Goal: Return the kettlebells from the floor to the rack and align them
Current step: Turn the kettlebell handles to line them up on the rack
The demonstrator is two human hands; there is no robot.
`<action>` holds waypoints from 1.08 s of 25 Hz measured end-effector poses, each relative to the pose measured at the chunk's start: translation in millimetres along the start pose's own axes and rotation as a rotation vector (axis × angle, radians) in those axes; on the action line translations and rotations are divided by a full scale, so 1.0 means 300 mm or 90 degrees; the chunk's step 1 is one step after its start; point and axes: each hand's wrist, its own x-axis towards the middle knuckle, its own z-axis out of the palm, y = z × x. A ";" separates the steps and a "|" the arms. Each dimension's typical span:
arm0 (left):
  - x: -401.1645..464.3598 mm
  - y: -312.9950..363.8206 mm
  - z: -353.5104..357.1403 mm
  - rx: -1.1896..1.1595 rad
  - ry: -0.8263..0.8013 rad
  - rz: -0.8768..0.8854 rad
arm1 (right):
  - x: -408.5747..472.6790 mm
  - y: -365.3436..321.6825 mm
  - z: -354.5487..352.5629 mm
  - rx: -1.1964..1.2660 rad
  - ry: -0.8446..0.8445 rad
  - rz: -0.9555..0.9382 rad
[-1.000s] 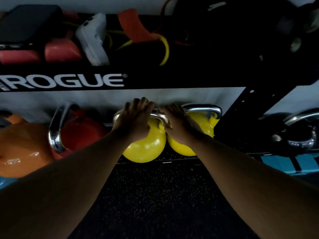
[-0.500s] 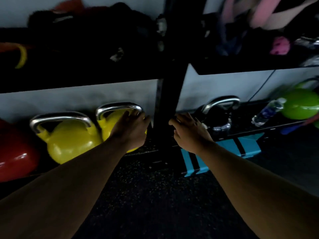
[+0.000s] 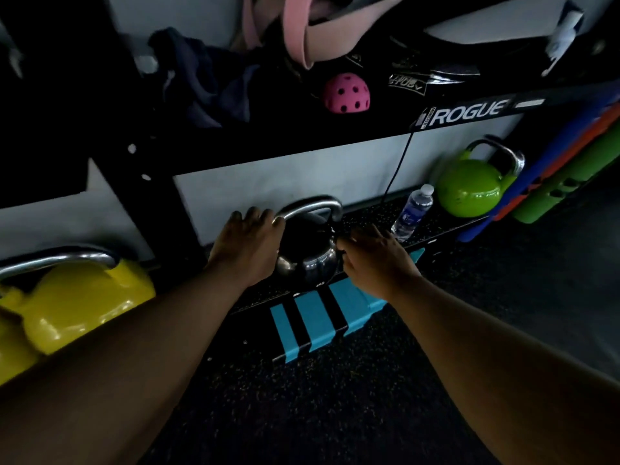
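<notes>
While both forearms are stretched forward over the dark speckled floor (image 3: 302,397), a blue-and-black striped block (image 3: 318,323) is seen just ahead of them, against the front edge of the rack's bottom shelf (image 3: 436,234). On that shelf a black kettlebell (image 3: 307,253) is stood upright between the two hands. The left hand (image 3: 246,245) is laid on the left end of its steel handle, fingers curled over the bar; whether a full grip is closed cannot be told. The right hand (image 3: 377,260) is held loosely open at the bell's right flank — touching or merely near cannot be told. Far left, on the neighbouring bay, a yellow kettlebell (image 3: 77,303) is seen, partly hidden by the left forearm. To the right, a water bottle (image 3: 412,213) is stood on the shelf, and beyond it a green kettlebell (image 3: 473,189) is tilted against coloured mats (image 3: 567,169). Higher up — on the upper shelf — a pink perforated ball (image 3: 346,93) and bundled cloth (image 3: 208,82) are kept.
</notes>
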 end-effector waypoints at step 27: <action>0.386 0.219 0.277 -0.873 0.084 -0.686 | 0.438 0.181 0.244 0.363 -0.001 -0.009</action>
